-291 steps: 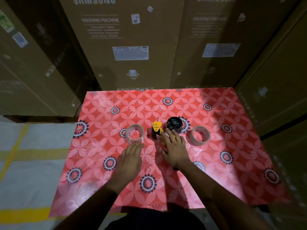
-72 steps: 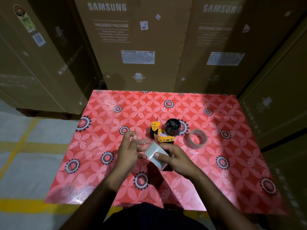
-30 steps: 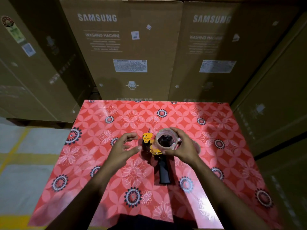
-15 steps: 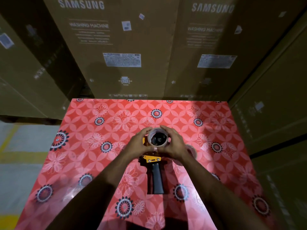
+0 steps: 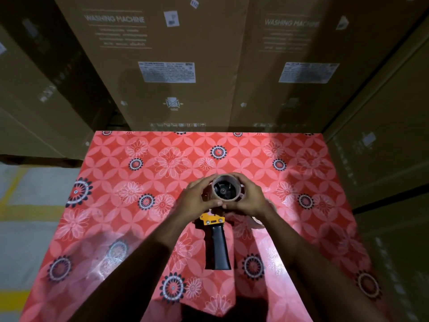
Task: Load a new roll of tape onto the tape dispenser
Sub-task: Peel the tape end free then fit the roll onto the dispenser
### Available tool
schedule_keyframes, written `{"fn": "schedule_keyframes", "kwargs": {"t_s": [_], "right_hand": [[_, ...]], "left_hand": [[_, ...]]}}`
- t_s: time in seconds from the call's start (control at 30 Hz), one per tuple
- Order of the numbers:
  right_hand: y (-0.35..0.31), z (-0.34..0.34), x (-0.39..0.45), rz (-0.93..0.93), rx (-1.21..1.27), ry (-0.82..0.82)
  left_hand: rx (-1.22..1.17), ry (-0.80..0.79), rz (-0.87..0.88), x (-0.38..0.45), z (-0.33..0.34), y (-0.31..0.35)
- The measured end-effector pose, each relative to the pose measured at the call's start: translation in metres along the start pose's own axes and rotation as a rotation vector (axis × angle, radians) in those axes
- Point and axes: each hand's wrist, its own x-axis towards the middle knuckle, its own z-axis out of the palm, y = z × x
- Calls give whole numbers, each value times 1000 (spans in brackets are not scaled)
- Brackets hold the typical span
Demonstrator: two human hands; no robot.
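Pressing the tape roll [image 5: 226, 180] down over the black hub of the tape dispenser [image 5: 214, 231], I have my left hand [image 5: 197, 201] and right hand [image 5: 249, 201] wrapped around its rim, fingers closed on it from both sides. Half a second ago it sat similarly; a second ago only my right held it. It looks nearly seated, dispenser flat on the bench [image 5: 139, 228].

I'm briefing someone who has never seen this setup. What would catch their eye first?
The red floral tablecloth fills the middle, walled in behind by tall brown washing-machine cartons. At its centre, the left hand and right hand cup a clear tape roll around the dispenser's black hub, the dispenser's black handle pointing toward the person.
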Motion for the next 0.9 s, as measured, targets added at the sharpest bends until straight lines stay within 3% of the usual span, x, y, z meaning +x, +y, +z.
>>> {"fn": "schedule_keyframes", "kwargs": {"t_s": [0.13, 0.43, 0.57, 0.77, 0.9], "right_hand": [[3, 3, -2, -7, -39, 13], [-23, -5, 16, -40, -371, -141], [-30, 1, 24, -54, -530, -159], [-18, 6, 8, -27, -442, -98], [-12, 12, -5, -58, -473, -175]], "left_hand": [[9, -18, -6, 2, 1, -3], [-24, -26, 29, 5, 0, -4], [116, -86, 5, 7, -1, -7], [243, -106, -17, 7, 4, -5], [321, -120, 48, 2, 8, -4]]}}
